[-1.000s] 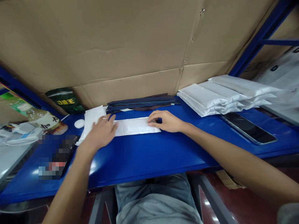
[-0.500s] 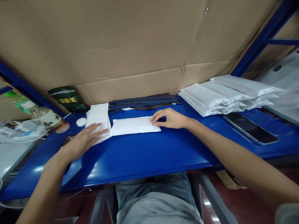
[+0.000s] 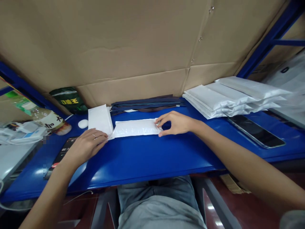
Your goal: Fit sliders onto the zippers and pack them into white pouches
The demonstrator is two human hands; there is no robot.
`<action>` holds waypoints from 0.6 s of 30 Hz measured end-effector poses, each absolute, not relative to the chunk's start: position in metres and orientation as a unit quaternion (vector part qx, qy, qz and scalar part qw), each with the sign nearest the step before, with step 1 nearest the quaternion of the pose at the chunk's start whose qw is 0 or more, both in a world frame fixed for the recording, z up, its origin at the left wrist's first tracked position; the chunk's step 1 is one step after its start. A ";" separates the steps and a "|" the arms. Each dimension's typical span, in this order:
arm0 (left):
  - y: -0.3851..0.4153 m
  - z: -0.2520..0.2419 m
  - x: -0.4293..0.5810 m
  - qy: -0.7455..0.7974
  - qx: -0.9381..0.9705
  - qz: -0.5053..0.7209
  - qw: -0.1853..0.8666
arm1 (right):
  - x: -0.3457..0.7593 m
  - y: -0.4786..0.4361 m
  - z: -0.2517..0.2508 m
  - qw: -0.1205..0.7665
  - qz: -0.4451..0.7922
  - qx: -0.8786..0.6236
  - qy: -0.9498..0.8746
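Note:
A white padded envelope [image 3: 135, 128] lies lengthwise on the blue table, its narrowed left end reaching my left hand. My left hand [image 3: 91, 143] is closed, its fingertips together at that end, beside the lower edge of a small stack of flat white envelopes [image 3: 99, 117]. What lies under those fingertips is partly hidden. At the padded envelope's right end, my right hand [image 3: 175, 123] curves round the short edge, with fingers on top and the thumb at the near corner.
Filled white packets [image 3: 221, 98] are piled at the right, by a dark phone [image 3: 257, 131]. Another phone [image 3: 63, 149] lies beside my left forearm. Dark folded strips [image 3: 145, 105] run along the cardboard wall. A bottle [image 3: 53, 121], a green pouch [image 3: 69, 101] and a white disc [image 3: 83, 123] stand left.
My left hand has drawn down and back off the envelope stack, its spread fingers now closed at the padded envelope's left end. My right thumb has moved down to the near corner.

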State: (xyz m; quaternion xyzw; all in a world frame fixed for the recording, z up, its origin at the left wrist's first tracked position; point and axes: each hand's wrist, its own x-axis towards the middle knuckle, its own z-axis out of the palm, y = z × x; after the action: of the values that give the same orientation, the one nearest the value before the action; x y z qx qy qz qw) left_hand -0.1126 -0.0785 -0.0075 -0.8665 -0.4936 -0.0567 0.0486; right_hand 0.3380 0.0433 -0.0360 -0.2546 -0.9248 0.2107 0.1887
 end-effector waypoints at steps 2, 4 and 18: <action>-0.080 -0.012 -0.123 -0.501 -0.862 -0.058 0.044 | 0.337 0.040 -0.036 0.179 0.180 -0.258 -0.932; -0.082 -0.015 -0.136 -0.513 -0.856 -0.056 0.043 | 0.336 0.038 -0.037 0.177 0.157 -0.250 -0.939; -0.066 -0.001 0.001 -0.437 -0.886 -0.104 0.111 | 0.324 0.032 -0.043 0.107 -0.001 -0.239 -0.965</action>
State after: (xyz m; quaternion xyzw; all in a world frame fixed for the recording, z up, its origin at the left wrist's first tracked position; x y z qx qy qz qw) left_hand 0.0011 -0.0663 -0.0011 -0.8863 -0.4374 -0.1039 0.1108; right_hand 0.3240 0.0315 -0.0435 -0.2385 -0.9652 -0.0015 0.1071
